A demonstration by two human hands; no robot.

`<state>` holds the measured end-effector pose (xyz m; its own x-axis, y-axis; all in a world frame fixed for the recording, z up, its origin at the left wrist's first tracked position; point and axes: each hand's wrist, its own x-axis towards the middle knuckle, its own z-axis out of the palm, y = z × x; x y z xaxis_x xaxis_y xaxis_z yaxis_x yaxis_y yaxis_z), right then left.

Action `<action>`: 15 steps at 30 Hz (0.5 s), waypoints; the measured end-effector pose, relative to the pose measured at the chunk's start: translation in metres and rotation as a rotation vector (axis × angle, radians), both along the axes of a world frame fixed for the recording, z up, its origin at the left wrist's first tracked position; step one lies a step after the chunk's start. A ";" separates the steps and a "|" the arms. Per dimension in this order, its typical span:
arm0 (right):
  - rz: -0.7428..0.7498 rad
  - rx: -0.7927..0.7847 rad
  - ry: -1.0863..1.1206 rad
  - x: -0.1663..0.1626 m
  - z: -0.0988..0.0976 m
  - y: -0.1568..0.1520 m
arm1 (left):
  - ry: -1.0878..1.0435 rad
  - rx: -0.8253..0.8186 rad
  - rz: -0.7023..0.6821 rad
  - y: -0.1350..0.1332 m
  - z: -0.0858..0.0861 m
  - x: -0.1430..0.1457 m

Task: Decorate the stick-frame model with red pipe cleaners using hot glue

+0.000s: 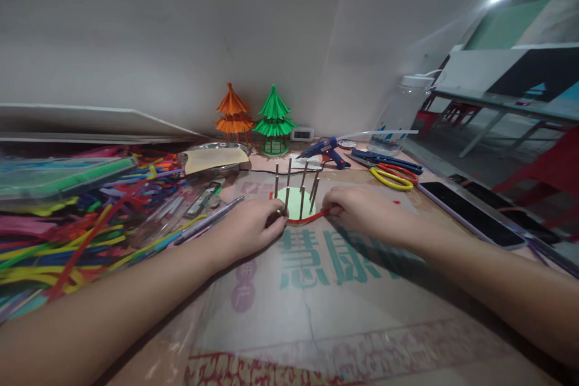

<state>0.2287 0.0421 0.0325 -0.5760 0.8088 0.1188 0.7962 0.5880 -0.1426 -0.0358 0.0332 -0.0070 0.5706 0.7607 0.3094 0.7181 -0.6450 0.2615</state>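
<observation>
A small light green base sits on the table in front of me, with several thin brown posts standing up from it. Along its near edge runs a red pipe cleaner, whose right end sticks out past the base. My right hand is closed in a pinch on that end. At the left side of the base, my left hand is closed, its thumb and fingers pressing the red pipe cleaner against the edge. Its fingertips are partly hidden.
Behind stand an orange pagoda and a green pagoda. A blue glue gun, yellow-handled scissors, a water bottle and a phone lie right. Coloured pipe cleaners and a metal dish occupy the left.
</observation>
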 end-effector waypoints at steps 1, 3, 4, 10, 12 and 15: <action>-0.001 0.017 0.023 0.000 -0.002 0.001 | -0.005 0.000 -0.001 0.000 0.000 0.000; 0.003 0.030 0.064 -0.002 -0.006 0.004 | -0.017 -0.004 -0.004 0.000 0.000 0.000; 0.004 0.024 0.093 -0.003 -0.008 0.006 | -0.023 -0.004 -0.002 0.000 0.000 0.001; 0.001 -0.097 0.309 -0.008 -0.018 0.020 | -0.033 -0.019 -0.012 0.000 0.001 0.001; 0.015 -0.132 0.340 -0.008 -0.018 0.022 | -0.031 -0.015 -0.011 0.000 0.000 0.001; 0.027 -0.194 0.386 -0.007 -0.017 0.023 | -0.029 -0.013 -0.015 0.000 -0.001 0.001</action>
<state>0.2213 0.0656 0.0153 -0.5408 0.8223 0.1772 0.6474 0.5413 -0.5365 -0.0352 0.0336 -0.0080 0.5732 0.7559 0.3162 0.7001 -0.6523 0.2904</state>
